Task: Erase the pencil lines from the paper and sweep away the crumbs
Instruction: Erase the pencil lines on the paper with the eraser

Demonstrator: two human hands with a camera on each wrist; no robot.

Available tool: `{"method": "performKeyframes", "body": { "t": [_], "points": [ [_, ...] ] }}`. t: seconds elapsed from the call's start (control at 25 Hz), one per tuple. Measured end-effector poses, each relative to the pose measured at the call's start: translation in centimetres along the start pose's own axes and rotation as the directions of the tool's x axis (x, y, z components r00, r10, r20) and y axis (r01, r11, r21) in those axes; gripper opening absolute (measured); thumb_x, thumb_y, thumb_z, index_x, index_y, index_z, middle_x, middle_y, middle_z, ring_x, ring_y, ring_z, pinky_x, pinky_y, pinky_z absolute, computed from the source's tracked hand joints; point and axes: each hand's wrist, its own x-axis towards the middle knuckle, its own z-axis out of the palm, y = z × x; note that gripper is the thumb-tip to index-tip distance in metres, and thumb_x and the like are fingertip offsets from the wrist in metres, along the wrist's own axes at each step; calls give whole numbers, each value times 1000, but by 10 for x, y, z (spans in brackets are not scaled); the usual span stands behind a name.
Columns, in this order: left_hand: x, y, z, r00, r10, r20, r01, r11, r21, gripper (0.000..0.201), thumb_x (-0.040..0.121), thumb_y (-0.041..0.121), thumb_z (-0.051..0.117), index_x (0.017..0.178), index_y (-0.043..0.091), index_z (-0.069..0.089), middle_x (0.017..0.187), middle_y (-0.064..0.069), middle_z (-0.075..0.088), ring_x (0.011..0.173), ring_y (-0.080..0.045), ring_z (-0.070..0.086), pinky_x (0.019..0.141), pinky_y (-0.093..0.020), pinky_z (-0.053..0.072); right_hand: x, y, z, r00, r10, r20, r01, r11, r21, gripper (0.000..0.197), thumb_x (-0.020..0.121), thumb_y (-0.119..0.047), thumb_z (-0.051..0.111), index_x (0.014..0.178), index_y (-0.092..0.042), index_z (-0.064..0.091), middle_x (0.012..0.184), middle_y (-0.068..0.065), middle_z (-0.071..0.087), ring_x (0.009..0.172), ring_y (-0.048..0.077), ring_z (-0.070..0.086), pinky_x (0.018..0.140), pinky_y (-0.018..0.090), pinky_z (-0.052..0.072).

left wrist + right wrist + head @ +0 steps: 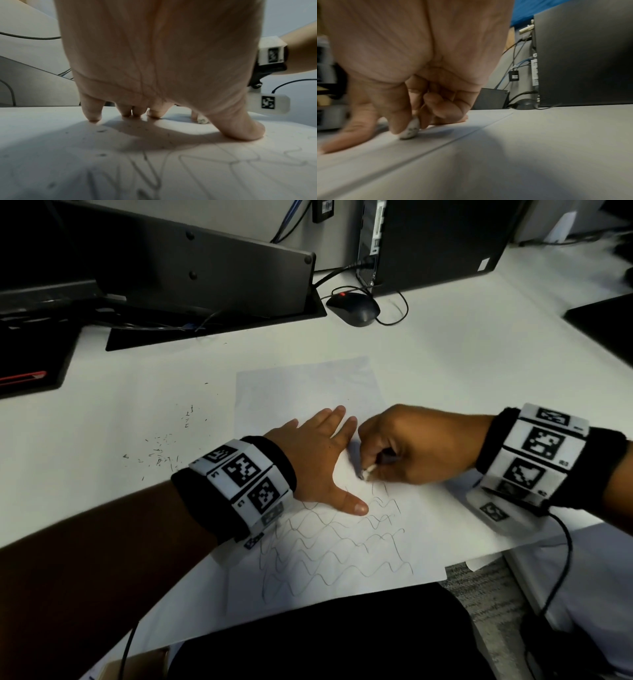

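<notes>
The left hand (320, 460) lies flat, palm down, fingers straight and slightly spread, thumb (352, 505) stretched out toward the body; in the left wrist view its fingertips (93, 116) press down. The right hand (411, 446) is curled, knuckles up, thumb and fingers pinched together at their tips just beside the left hand. Both forearms reach in from the near edge, each wrist wearing a marker-covered band (243, 484)

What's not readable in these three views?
- Eraser: only its grey tip shows; the right hand covers the rest in the head and right wrist views.
- Paper under the left hand: any lines there are hidden in the head view.
- Pencil lines: blurred in the left wrist view.
- Crumbs: too small to count.
</notes>
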Motion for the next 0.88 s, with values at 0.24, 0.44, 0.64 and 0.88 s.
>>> {"method": "performKeyframes", "body": {
  "t": [0.24,0.44,0.64,0.88],
  "points": [
    [-1,1,-1,1000,-9,-1,9,1000,6,130,67,89,50,157,23,-17,163,-1,-25,152,-17,-15,122,-50,7,0,2,-2,1000,13,-24,-14,999,-41,6,83,-16,71,85,-18,76,69,-24,49,66,-11,53,60,3,34],
    [-2,6,-8,999,-34,25,34,999,16,127,68,85,56,157,29,-15,164,-4,-22,152,-21,-13,121,-54,14,4,17,-7,978,123,-168,-137,988,-74,7,83,-21,72,89,-21,76,75,-20,52,67,-2,54,61,6,32],
    [6,16,-4,999,5,-42,-7,999,-36,125,68,87,54,158,25,-7,165,5,-18,152,-14,-9,120,-59,12,6,21,-6,977,145,-156,-159,984,-85,6,82,-20,73,88,-18,73,76,-19,50,67,-7,49,60,7,32],
    [5,16,-3,1000,-13,-13,13,999,-34,123,67,89,51,159,27,-2,164,4,-22,151,-14,-16,121,-55,6,-3,4,3,999,19,30,-20,1000,10,6,82,-17,72,86,-19,74,85,-12,67,71,-2,59,64,8,41]
  ]
}}
